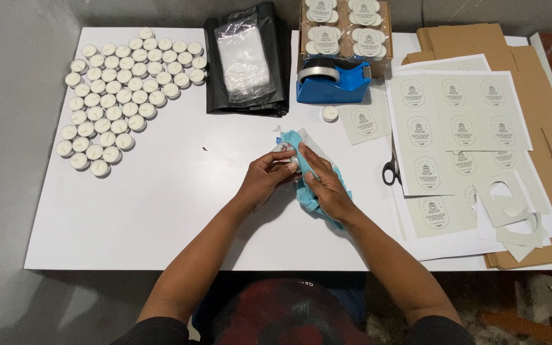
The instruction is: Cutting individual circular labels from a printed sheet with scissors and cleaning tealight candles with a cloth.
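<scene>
A white counter [161, 211] stands on a grey floor. At its far left corner lies a cluster of white tealight candles [119, 96]. Mid-counter, the left hand [266, 177] has its fingers curled together on a small clear packet [287, 148], while the right hand [327, 186] has its fingers closed over a blue cloth [308, 195] pressed against the packet. Bare counter lies left of the hands. Sticker sheets [461, 128] and scissors [391, 169] crowd the right edge.

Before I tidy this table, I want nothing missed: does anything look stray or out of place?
One white tealight sits alone beside the blue tape dispenser, far from the big cluster of tealights at the left. The scissors lie half tucked under the label sheets. Nothing looks spilled.
</scene>
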